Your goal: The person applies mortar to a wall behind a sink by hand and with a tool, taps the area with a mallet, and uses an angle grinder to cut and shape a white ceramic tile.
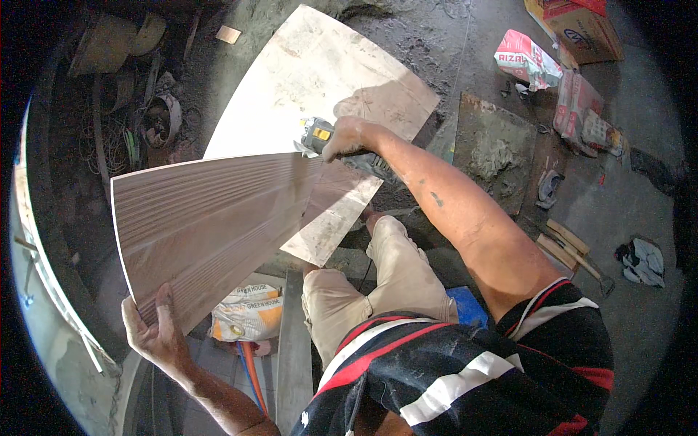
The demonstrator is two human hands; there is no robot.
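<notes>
"Out front, leftward, how will that flat, brown, wood-grained panel (218, 218) handle?"

"Stiff, likely brittle; support its edges. Left hand (158, 333) clamps its near corner; right hand (349, 138) grips a grey-and-yellow power tool (318, 136)."

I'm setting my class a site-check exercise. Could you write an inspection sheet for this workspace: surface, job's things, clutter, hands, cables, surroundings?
Surface: dusty grey ground, with a large pale panel lying on it.
Job's things: wood-grain panel; grey-and-yellow tool at its far end, contact unclear.
Clutter: red-and-white bag, wooden-handled tools, orange-and-white bag.
Hands: left hand grips the wood-grain panel's near corner; right hand grips the grey-and-yellow tool.
Cables: orange and blue lines beside the person's legs; cables or hoses, cannot tell.
Surroundings: cardboard box at upper right; dim, cluttered area at left.
</notes>
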